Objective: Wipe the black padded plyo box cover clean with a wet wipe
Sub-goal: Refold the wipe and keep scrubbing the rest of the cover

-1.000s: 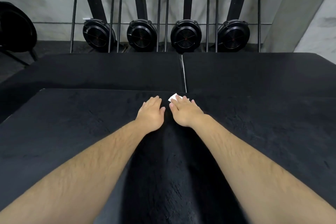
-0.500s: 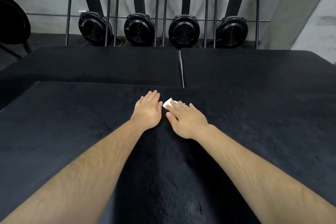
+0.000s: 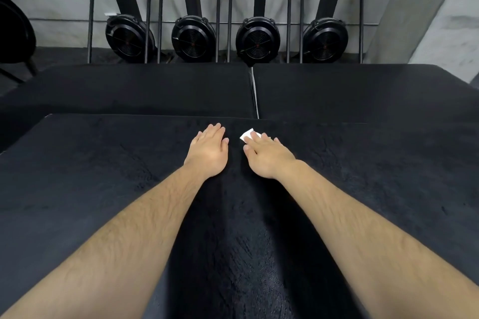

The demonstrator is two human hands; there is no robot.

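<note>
The black padded plyo box cover (image 3: 90, 189) fills the lower part of the head view, its top dull and streaked. My right hand (image 3: 267, 156) lies flat near the far edge, fingers straight, pressing a white wet wipe (image 3: 246, 134) against the cover; only a small corner of the wipe shows past the fingertips. My left hand (image 3: 210, 149) rests flat on the cover just to the left, fingers together and holding nothing. A narrow gap of black cover separates the two hands.
Two more black padded boxes (image 3: 145, 88) (image 3: 363, 90) stand side by side beyond the far edge. Several black fan-wheel machines (image 3: 193, 39) line the grey wall behind them. A dark chair (image 3: 13, 33) sits at the far left.
Both hands have stayed near the far edge; my right hand with the wipe has slid slightly right, widening the gap from the left hand. The view has tilted down a little.
</note>
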